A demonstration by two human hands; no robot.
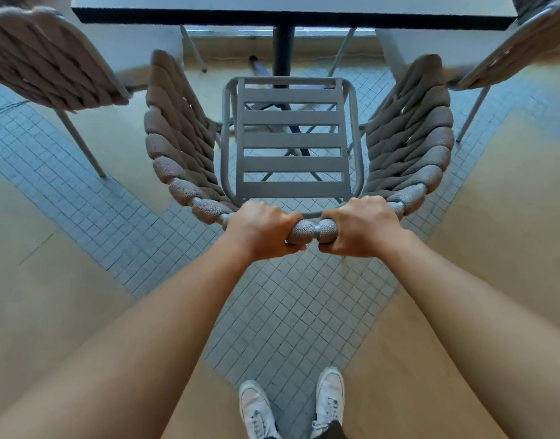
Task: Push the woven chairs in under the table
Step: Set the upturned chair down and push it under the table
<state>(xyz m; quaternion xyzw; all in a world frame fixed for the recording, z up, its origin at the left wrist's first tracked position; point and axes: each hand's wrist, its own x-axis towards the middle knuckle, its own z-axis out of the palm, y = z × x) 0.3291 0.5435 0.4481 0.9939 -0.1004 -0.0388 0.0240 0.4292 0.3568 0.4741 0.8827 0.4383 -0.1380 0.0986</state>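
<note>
Both hands (266,231) (361,228) clamped on woven chair (291,139) backrest; table (291,15) pedestal ahead; neighbouring chairs (47,58) (509,55) flank.

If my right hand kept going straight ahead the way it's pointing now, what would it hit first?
Likely the slatted seat of the woven chair that the right hand grips; beyond it stands the table's post. Depth is unclear.

table top (291,7) cut by upper edge | side chairs (50,58) cropped | fingers (296,246) tucked under rail
</note>
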